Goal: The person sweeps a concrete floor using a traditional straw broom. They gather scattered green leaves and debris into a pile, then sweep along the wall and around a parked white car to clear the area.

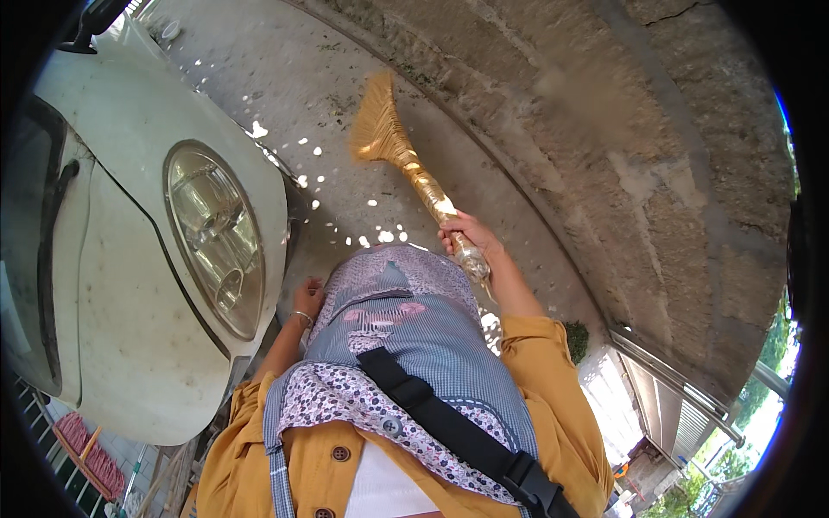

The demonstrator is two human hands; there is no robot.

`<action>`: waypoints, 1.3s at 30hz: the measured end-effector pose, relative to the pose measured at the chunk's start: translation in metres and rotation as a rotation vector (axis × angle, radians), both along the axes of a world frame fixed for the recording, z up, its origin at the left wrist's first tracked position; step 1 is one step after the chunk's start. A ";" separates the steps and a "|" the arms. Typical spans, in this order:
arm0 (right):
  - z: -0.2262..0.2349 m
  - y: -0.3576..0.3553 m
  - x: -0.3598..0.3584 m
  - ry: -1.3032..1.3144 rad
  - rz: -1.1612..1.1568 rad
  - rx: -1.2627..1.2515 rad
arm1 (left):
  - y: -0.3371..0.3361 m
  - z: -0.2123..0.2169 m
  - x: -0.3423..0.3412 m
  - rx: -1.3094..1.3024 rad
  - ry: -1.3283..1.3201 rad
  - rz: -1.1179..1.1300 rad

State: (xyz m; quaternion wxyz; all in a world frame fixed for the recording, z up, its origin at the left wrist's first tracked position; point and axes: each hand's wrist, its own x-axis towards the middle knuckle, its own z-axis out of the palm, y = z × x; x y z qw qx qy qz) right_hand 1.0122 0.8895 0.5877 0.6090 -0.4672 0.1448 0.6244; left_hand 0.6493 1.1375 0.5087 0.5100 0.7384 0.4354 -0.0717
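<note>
A straw broom [421, 180] with a fanned yellow head is held out in front of me, its bristles over the concrete ground. My right hand [471, 235] is wrapped round the handle near its end, which looks bound in clear plastic. At my left side hangs my left hand [308, 298], wearing a bracelet, between my apron [406, 337] and the pale car. Its fingers are loosely bent and slightly apart, with nothing seen in them.
Close on my left stands a pale car with a large oval headlight [216, 242]. A rough wall [639, 155] curves along the right. Leaf bits and light spots dot the concrete [319, 112]. Behind on the left is a pink mop head [89, 453].
</note>
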 end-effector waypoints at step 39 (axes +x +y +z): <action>0.059 0.085 0.214 -0.036 0.034 0.228 | -0.061 0.009 0.166 -0.132 0.088 0.322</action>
